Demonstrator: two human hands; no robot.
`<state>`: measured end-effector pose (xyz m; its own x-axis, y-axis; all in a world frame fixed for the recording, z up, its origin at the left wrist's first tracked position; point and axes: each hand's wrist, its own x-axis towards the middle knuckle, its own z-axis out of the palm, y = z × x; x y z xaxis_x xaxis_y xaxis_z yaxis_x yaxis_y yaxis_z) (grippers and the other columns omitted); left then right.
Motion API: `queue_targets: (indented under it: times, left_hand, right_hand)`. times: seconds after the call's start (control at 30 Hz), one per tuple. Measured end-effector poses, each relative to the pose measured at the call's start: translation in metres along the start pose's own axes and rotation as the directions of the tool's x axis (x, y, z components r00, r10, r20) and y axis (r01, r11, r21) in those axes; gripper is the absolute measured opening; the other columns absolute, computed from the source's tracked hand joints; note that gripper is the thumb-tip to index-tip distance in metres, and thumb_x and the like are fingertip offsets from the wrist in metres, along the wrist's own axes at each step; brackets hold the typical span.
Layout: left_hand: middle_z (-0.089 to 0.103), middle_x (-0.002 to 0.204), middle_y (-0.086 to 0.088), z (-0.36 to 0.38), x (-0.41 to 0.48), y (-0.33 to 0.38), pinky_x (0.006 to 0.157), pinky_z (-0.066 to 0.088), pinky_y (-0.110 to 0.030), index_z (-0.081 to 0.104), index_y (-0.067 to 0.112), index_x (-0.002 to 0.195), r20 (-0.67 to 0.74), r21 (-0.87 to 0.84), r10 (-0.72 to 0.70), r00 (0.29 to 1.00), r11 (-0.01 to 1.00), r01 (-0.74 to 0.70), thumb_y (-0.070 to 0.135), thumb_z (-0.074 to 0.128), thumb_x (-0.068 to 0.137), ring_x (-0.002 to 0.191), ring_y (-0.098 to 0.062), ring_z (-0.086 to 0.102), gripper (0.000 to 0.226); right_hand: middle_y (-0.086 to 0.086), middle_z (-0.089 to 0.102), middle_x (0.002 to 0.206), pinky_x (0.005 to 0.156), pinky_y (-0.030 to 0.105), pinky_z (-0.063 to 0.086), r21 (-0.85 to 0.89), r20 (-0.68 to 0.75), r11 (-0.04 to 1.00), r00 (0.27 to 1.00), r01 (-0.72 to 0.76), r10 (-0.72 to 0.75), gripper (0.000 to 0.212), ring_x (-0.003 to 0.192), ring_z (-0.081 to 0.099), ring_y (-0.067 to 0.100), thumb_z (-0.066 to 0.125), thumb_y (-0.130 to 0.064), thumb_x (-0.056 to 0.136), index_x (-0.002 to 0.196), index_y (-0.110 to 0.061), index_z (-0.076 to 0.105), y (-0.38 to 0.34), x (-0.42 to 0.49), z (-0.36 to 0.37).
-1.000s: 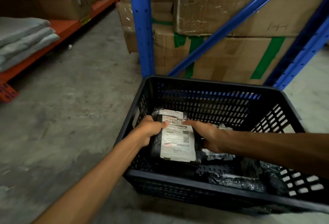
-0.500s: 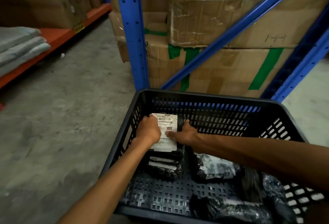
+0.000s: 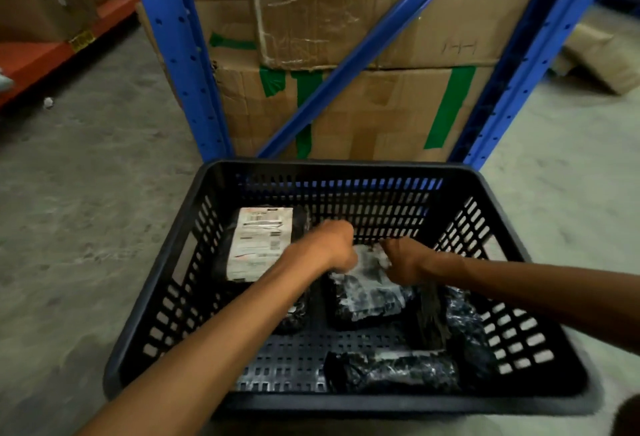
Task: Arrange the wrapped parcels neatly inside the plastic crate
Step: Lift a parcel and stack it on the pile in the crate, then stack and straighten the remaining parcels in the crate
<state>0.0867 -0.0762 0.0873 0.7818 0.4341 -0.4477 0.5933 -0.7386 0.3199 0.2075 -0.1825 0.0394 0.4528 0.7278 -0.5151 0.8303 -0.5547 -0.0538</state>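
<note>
Two stacked cardboard boxes (image 3: 349,65) patched with green tape fill the far side of the head view, behind the blue rack frame (image 3: 180,54) whose diagonal brace crosses in front of them; an orange shelf (image 3: 38,58) runs along the far left and grey concrete floor (image 3: 86,193) lies on the left. Both forearms reach in from the near edge and cover part of the crate's middle, the left one hiding the near end of the labelled parcel's stack. Half a second ago both hands pressed on the labelled parcel at the far left; now they have left it and moved right to the next one. The black plastic crate (image 3: 221,404) stands on the floor just in front of the rack. Inside it, the labelled parcel (image 3: 259,241) lies flat in the far left corner, white label up. The left hand (image 3: 332,245) and the right hand (image 3: 403,259) are both curled closed on the far end of a shiny black parcel (image 3: 367,300) in the middle, though motion blur hides the fingers. Another black parcel (image 3: 391,371) lies along the near wall, and more dark wrapped parcels (image 3: 464,328) are bunched at the right side.
</note>
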Motion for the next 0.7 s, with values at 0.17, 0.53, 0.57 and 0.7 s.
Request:
queue_targets:
  times: [0.17, 0.53, 0.57, 0.7]
  left_hand:
    - [0.018, 0.163, -0.02, 0.058, 0.032, 0.027, 0.114, 0.035, -0.042, 0.029, 0.004, 0.154, 0.332, 0.378, -0.117, 0.936, 0.926, -0.018, 0.021, 0.061, 0.094, 0.15, -0.036, 0.024, 0.071]
    - [-0.014, 0.165, -0.02, 0.137, 0.069, 0.024, 0.124, -0.003, -0.048, -0.006, -0.004, 0.156, 0.143, 0.515, -0.269, 0.952, 0.842, 0.161, 0.024, 0.027, 0.107, 0.154, -0.036, -0.012, 0.065]
    - [-0.012, 0.165, -0.021, 0.142, 0.071, 0.025, 0.124, -0.001, -0.05, -0.005, -0.006, 0.155, 0.117, 0.523, -0.274, 0.955, 0.834, 0.175, 0.021, 0.023, 0.108, 0.153, -0.037, -0.01, 0.062]
    - [-0.013, 0.165, -0.022, 0.135, 0.08, 0.023, 0.123, -0.001, -0.05, -0.004, -0.005, 0.156, 0.127, 0.503, -0.294, 0.947, 0.842, 0.194, 0.019, 0.024, 0.108, 0.153, -0.039, -0.009, 0.061]
  right_hand:
    - [0.028, 0.003, 0.164, 0.124, 0.04, 0.01, -0.158, 0.173, 0.969, 0.972, 0.189, -0.162, 0.081, 0.152, 0.008, 0.038, 0.049, -0.029, 0.099, 0.154, 0.009, 0.003, 0.029, 0.009, 0.054]
    - [0.025, -0.015, 0.163, 0.124, 0.049, 0.001, -0.209, 0.077, 0.978, 0.997, 0.013, 0.004, 0.07, 0.152, -0.012, 0.04, 0.022, -0.034, 0.105, 0.153, 0.006, -0.01, 0.004, 0.043, 0.097]
    - [0.024, -0.015, 0.163, 0.123, 0.048, -0.001, -0.184, 0.065, 0.983, 0.998, -0.002, 0.015, 0.068, 0.152, -0.013, 0.039, 0.019, -0.033, 0.105, 0.153, 0.005, -0.01, 0.003, 0.044, 0.098]
    - [0.023, -0.018, 0.163, 0.123, 0.047, -0.002, -0.143, 0.108, 0.99, 0.994, 0.004, 0.011, 0.069, 0.151, -0.016, 0.039, 0.024, -0.03, 0.105, 0.153, 0.004, -0.012, 0.004, 0.044, 0.093]
